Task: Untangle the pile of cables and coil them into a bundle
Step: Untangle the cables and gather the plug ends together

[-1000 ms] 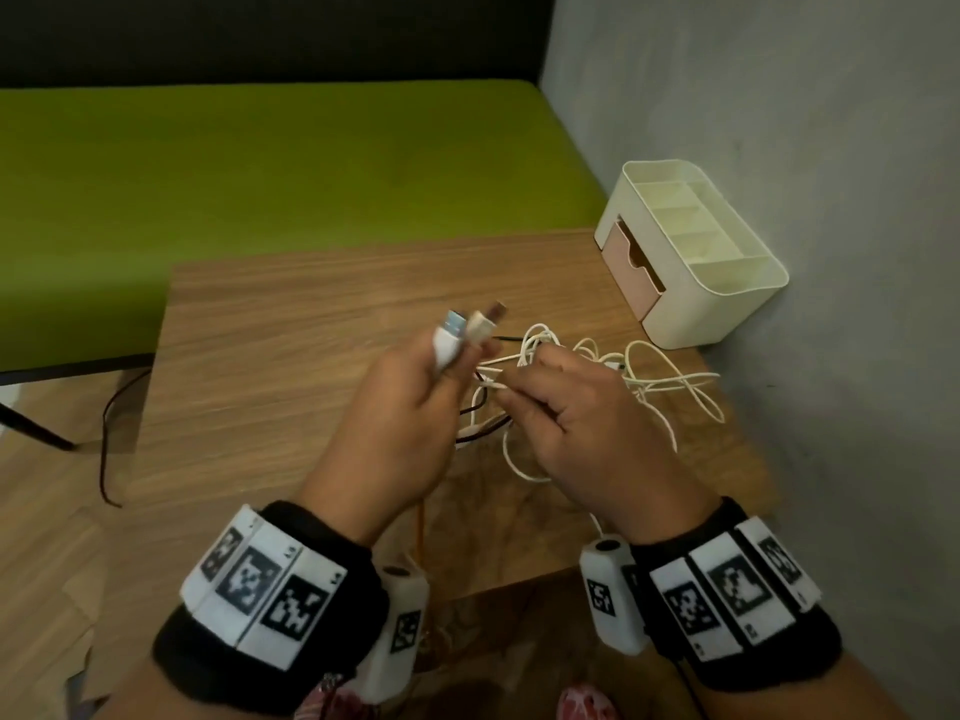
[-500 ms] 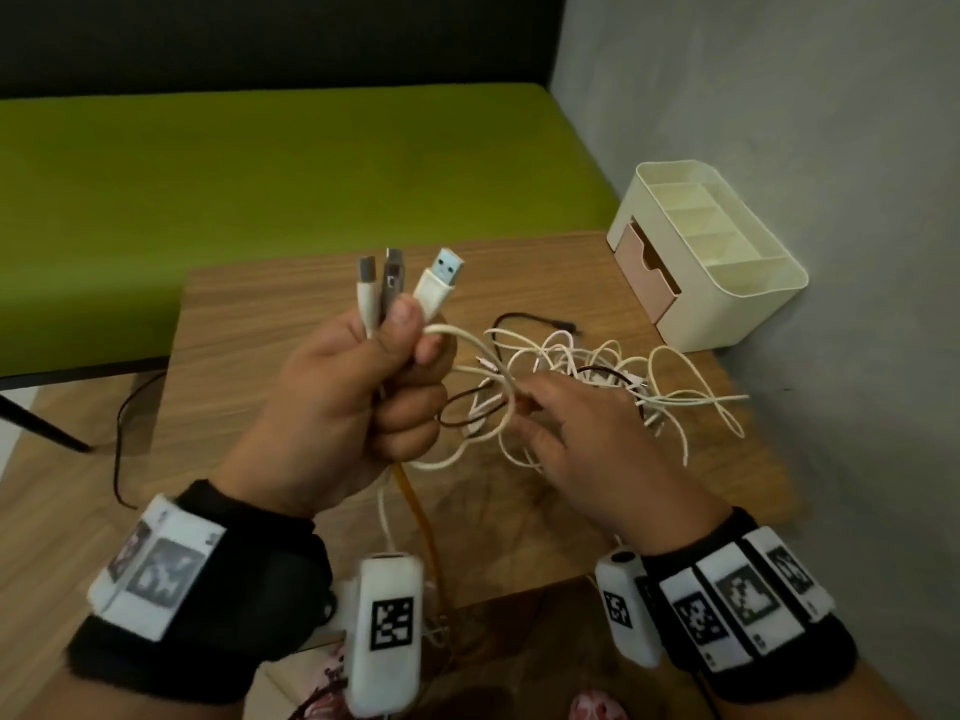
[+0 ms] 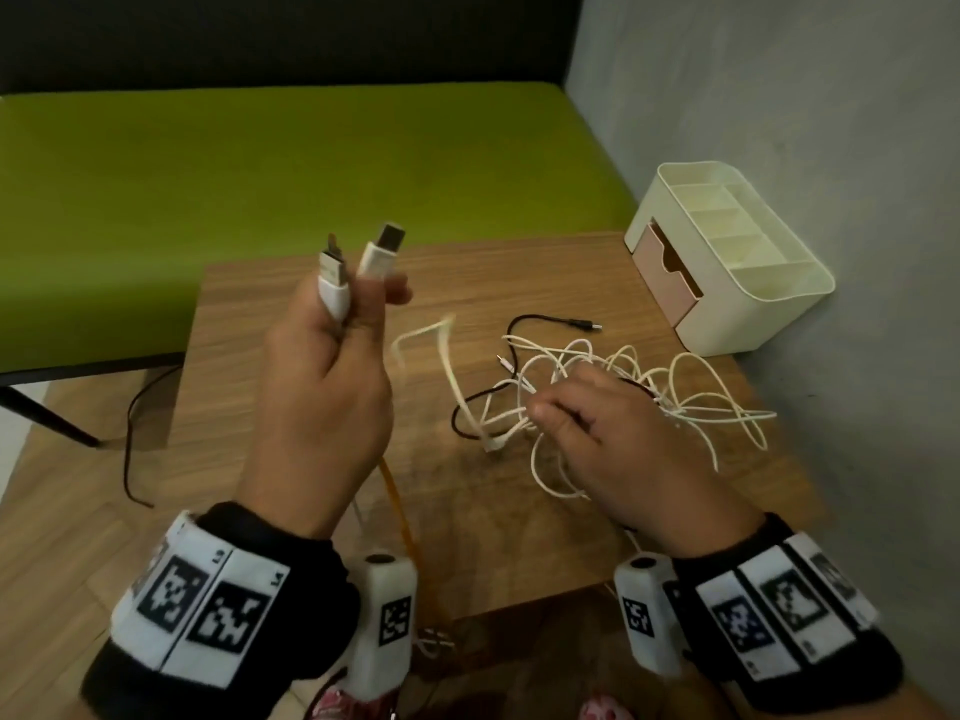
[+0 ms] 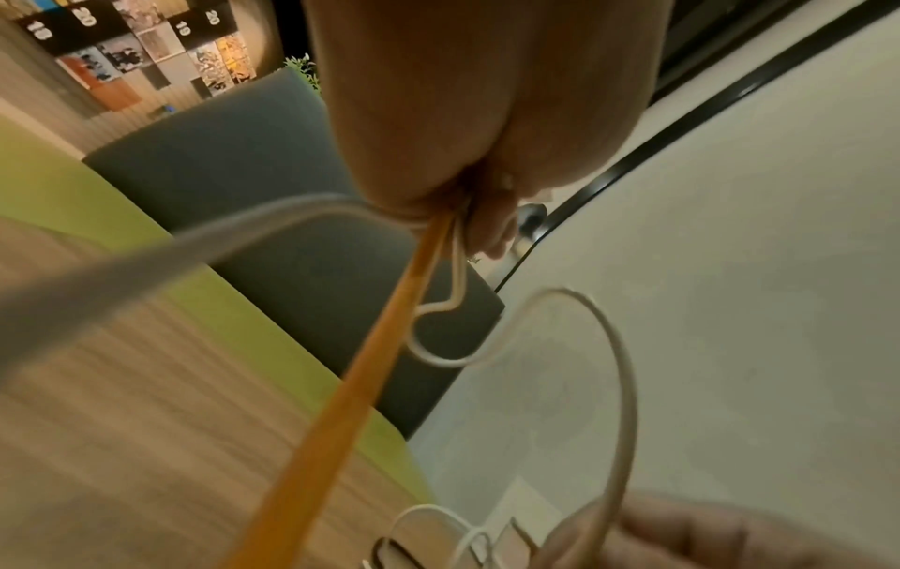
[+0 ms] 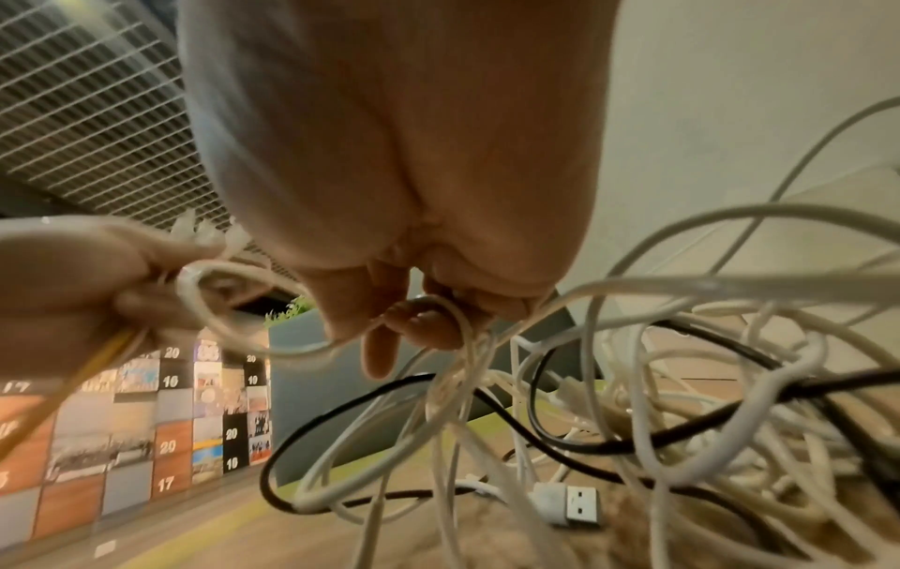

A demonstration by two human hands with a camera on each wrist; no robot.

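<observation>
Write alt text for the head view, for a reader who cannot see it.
A left hand holds up several cable plugs above a wooden table, while the right hand picks at a tangle of white and black cables lying on it. A cream organiser stands at the table's far right corner by a grey wall, with a green bench behind.

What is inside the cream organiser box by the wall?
The organiser shows several open top compartments, and the parts in view hold nothing. Its pink drawer is slightly open; whatever is in it cannot be seen. The cable pile lies on the table in front.
</observation>
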